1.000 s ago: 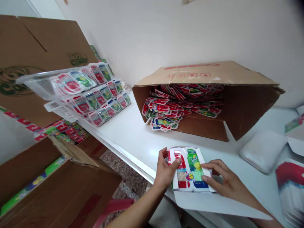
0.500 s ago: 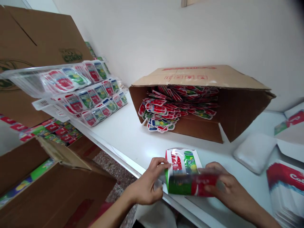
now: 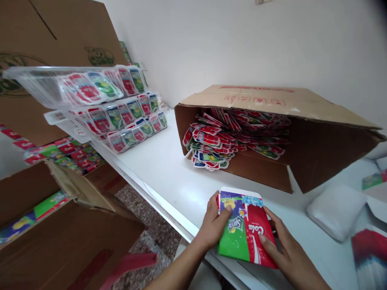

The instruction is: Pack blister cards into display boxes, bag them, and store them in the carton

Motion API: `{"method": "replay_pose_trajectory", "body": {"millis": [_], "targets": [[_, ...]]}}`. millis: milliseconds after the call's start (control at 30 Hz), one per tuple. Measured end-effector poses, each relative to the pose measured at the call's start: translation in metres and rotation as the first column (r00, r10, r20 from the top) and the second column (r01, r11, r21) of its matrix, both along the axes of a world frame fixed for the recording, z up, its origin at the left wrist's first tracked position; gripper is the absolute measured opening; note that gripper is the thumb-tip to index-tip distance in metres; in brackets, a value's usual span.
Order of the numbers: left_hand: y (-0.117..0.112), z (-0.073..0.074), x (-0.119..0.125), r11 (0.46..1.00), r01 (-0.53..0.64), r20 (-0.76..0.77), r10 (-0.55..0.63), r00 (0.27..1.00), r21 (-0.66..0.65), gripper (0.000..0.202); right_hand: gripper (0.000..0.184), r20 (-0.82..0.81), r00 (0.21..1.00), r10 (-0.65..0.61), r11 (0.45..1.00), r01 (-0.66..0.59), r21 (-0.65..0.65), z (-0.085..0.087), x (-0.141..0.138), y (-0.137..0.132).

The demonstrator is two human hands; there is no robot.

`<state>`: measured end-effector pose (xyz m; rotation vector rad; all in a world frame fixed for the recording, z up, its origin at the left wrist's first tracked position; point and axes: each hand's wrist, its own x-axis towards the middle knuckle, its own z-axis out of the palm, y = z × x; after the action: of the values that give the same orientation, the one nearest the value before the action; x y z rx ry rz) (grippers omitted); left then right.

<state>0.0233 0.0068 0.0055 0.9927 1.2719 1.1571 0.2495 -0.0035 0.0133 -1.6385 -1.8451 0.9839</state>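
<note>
A small printed carton [image 3: 242, 237], green and purple on one side and red with "Cola" lettering on the other, is between my hands at the table's front edge. Its printed panel faces up and covers the inside. My left hand [image 3: 215, 225] grips the left edge, thumb on the panel near the Sprite print. Around the right edge my right hand [image 3: 282, 245] is closed, thumb on the red half and fingers behind. A white tab shows along the carton's far edge. Beyond it, a cardboard box [image 3: 260, 171] lies on its side, full of can-shaped candy packets [image 3: 211, 139].
Stacked clear plastic trays [image 3: 33, 80] with rows of packets stand on the left of the white table [image 3: 145, 161]. Open brown boxes [image 3: 90, 241] stand lower left. At right lie a white pouch [image 3: 335, 211] and a blurred stack of flat printed cartons [image 3: 370, 253].
The carton's printed panel has swung down over the opening, hiding the packets that showed inside. My left hand has moved onto the carton's left edge. The view has shifted slightly.
</note>
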Motion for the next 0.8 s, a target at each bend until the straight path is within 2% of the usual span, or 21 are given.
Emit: {"method": "replay_pose_trajectory", "body": {"millis": [67,133,200,267,367,500,667,800], "targets": [[0.005,0.001,0.002,1.0,-0.022,0.009,0.022,1.0,-0.002,0.052,0.069,0.262,0.963,0.07,0.962,-0.135,0.238,-0.002,0.004,0.006],[0.007,0.001,0.002,1.0,-0.026,0.036,0.026,0.999,0.003,0.051,0.073,0.439,0.892,0.109,0.868,-0.301,0.395,0.003,0.002,0.016],[0.007,0.0,0.001,1.0,-0.029,0.064,0.029,0.998,0.003,0.05,0.072,0.536,0.825,0.181,0.78,-0.453,0.433,0.013,-0.006,0.027],[0.006,-0.001,0.001,1.0,-0.028,0.092,0.029,0.995,-0.004,0.05,0.067,0.58,0.768,0.271,0.736,-0.554,0.389,0.021,-0.019,0.04],[0.005,-0.001,0.003,1.0,-0.02,0.169,0.022,0.985,-0.014,0.049,0.056,0.571,0.758,0.316,0.764,-0.56,0.32,0.027,-0.035,0.056],[0.005,-0.002,0.007,1.0,-0.005,0.289,0.009,0.957,-0.014,0.043,0.049,0.48,0.812,0.331,0.807,-0.507,0.303,0.025,-0.043,0.065],[0.005,-0.001,0.008,0.999,0.009,0.338,0.006,0.941,-0.045,0.044,0.028,0.356,0.887,0.293,0.835,-0.419,0.358,0.019,-0.041,0.064],[0.007,0.0,0.008,0.998,0.012,0.348,0.012,0.937,-0.067,0.046,0.022,0.349,0.901,0.257,0.824,-0.393,0.409,0.017,-0.041,0.064]]}}
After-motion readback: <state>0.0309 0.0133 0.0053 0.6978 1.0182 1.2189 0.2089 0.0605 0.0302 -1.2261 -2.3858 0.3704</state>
